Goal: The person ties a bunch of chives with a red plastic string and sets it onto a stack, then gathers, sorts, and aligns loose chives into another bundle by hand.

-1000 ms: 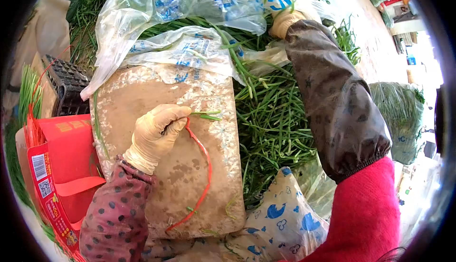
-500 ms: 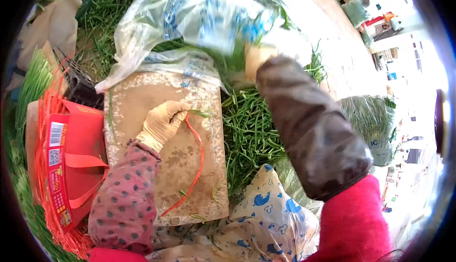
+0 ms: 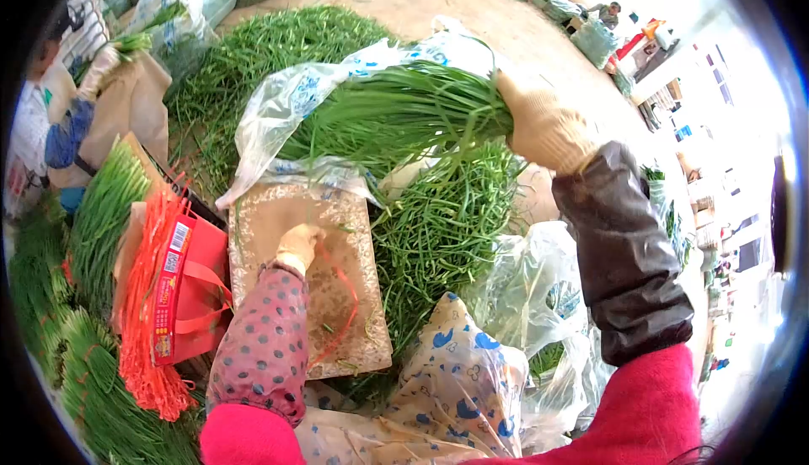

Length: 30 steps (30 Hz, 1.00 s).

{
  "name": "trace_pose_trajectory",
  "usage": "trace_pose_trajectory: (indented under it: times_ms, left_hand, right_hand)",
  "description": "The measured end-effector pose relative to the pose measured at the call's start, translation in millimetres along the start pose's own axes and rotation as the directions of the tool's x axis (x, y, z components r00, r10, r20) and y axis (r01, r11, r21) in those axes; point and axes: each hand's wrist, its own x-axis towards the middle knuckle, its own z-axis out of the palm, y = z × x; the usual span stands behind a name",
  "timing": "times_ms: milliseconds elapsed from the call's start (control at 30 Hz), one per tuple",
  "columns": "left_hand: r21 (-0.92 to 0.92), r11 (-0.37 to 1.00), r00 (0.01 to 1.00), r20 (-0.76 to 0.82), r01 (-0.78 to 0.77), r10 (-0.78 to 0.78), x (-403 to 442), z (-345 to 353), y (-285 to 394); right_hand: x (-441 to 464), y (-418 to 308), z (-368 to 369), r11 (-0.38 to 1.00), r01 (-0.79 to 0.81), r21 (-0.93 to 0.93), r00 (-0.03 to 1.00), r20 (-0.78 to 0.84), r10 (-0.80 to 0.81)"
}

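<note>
A bunch of long green stalks (image 3: 404, 109) is lying across the air and the clear plastic sheet (image 3: 274, 120), just beyond the far end of the worn board (image 3: 358, 351). The gloved right hand (image 3: 548, 120) is gripping its right-hand end, beyond and to the right of the board. Half a second ago that hand was blurring over the plastic; now the plastic is sitting back and the bunch is showing in the open, which seems to mean the stalks are free to be handled. The gloved left hand (image 3: 298, 246) is keeping well apart from the right, over the board, its fingers closing on one end of a red tie (image 3: 352, 296) that is trailing toward the board's near edge. Loose greens (image 3: 447, 221) are heaping up right of the board. A red bag (image 3: 202, 275) and red strands (image 3: 152, 313) are standing left of it. Farther left, beyond it, another person's hand (image 3: 103, 67) is holding greens.
</note>
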Motion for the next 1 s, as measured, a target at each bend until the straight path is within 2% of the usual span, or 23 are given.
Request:
trace_pose_trajectory:
  times_ms: [33,67,100,133,167,233,300,367,400,433,467,500,533,567,633,700,733,767,800,833,900,933,1000]
  left_hand:
    - [0.123,0.992,0.998,0.053,0.021,-0.028,-4.0,-7.4,-3.3]
    - [0.228,0.973,0.994,0.106,-0.032,0.008,-12.2,-20.9,0.5]
    - [0.277,0.958,0.973,0.232,-0.081,0.016,-15.2,-33.6,-5.1]
    - [0.289,0.956,0.967,0.254,-0.057,-0.019,-17.7,-42.7,-11.3]
    - [0.301,0.953,0.96,0.274,-0.026,-0.061,-24.1,-50.1,-19.5]
    - [0.441,0.896,0.931,0.344,-0.045,-0.123,-28.4,-74.0,-21.5]
    - [0.727,0.674,0.968,0.239,-0.129,-0.072,-38.2,-89.0,-0.3]
    - [0.829,0.558,0.997,0.073,-0.044,-0.03,-52.3,-103.1,57.0]
    - [0.68,0.723,0.992,0.104,-0.123,0.071,-53.6,-101.9,72.4]
    - [0.493,0.846,0.979,0.114,-0.204,0.169,-58.0,-98.2,86.6]
    - [0.132,0.971,0.96,0.224,-0.198,0.165,-63.8,-84.3,103.9]
    - [-0.241,0.963,0.925,0.322,-0.125,0.201,-72.0,-66.6,125.6]
    - [-0.474,0.871,0.852,0.502,0.125,0.151,-91.6,-60.6,168.9]
    - [-0.61,0.684,0.736,0.658,0.399,0.158,-114.4,-57.6,216.5]
    - [-0.624,0.59,0.686,0.71,0.512,0.156,-142.4,-41.3,265.7]
    - [-0.706,0.546,0.786,0.604,0.45,0.133,-155.5,-26.6,299.2]
    - [-0.772,0.424,0.792,0.584,0.474,0.179,-156.0,-13.7,296.4]
    - [-0.822,0.29,0.8,0.556,0.49,0.226,-156.5,-1.8,293.1]
    - [-0.877,0.153,0.851,0.479,0.455,0.215,-160.6,1.5,296.7]
    - [-0.913,0.038,0.907,0.408,0.406,0.104,-163.2,9.1,295.0]
    - [-0.898,-0.071,0.9,0.435,0.435,0.016,-178.1,1.9,286.2]
    - [-0.886,-0.164,0.897,0.442,0.433,-0.019,-186.1,-1.2,291.1]
    - [-0.883,-0.195,0.893,0.445,0.426,-0.064,-194.2,7.3,275.6]
  right_hand:
    - [-14.8,12.8,8.0,0.998,-0.009,0.057,0.998,-0.054,0.012]
    - [-22.0,31.9,53.7,0.994,-0.025,-0.108,0.994,-0.104,0.014]
    - [-36.2,35.7,66.9,0.989,-0.123,-0.087,0.992,-0.017,0.122]
    - [-50.7,32.3,68.6,0.972,-0.222,-0.084,0.971,0.07,0.228]
    - [-68.3,30.8,68.4,0.911,-0.408,0.059,0.874,0.315,0.37]
    - [-94.1,38.1,72.7,0.791,-0.543,0.281,0.796,0.474,0.377]
    - [-124.2,40.9,98.8,0.75,-0.559,0.354,0.794,0.488,0.361]
    - [-147.5,41.9,101.8,0.672,-0.616,0.412,0.772,0.488,0.408]
    - [-161.7,35.3,90.2,0.668,-0.635,0.387,0.764,0.442,0.47]
    - [-170.9,34.8,77.0,0.652,-0.651,0.389,0.741,0.51,0.437]
    - [-181.5,24.1,51.5,0.582,-0.685,0.439,0.72,0.533,0.445]
    - [-196.0,11.1,31.4,0.508,-0.71,0.488,0.702,0.554,0.449]
    - [-209.7,3.7,35.9,0.527,-0.631,0.569,0.775,0.444,0.45]
    - [-222.0,-2.1,81.0,0.318,-0.527,0.788,0.817,0.366,0.446]
    - [-243.7,-34.8,71.2,0.311,-0.533,0.787,0.796,0.341,0.5]
    - [-265.5,-64.1,96.5,0.347,-0.5,0.794,0.802,0.273,0.531]
    - [-274.9,-84.7,80.1,0.359,-0.463,0.811,0.822,0.241,0.516]
    - [-292.6,-93.2,57.8,0.361,-0.494,0.791,0.842,0.331,0.426]
    - [-307.9,-108.5,54.8,0.453,-0.353,0.818,0.897,0.159,0.411]
    - [-323.6,-120.0,53.5,0.539,-0.21,0.816,0.924,-0.015,0.382]
    - [-334.6,-135.8,60.2,0.486,-0.358,0.797,0.926,0.235,0.296]
    - [-340.0,-138.1,58.9,0.476,-0.36,0.802,0.93,0.271,0.247]
    - [-340.7,-138.3,54.4,0.493,-0.355,0.794,0.935,0.313,0.168]
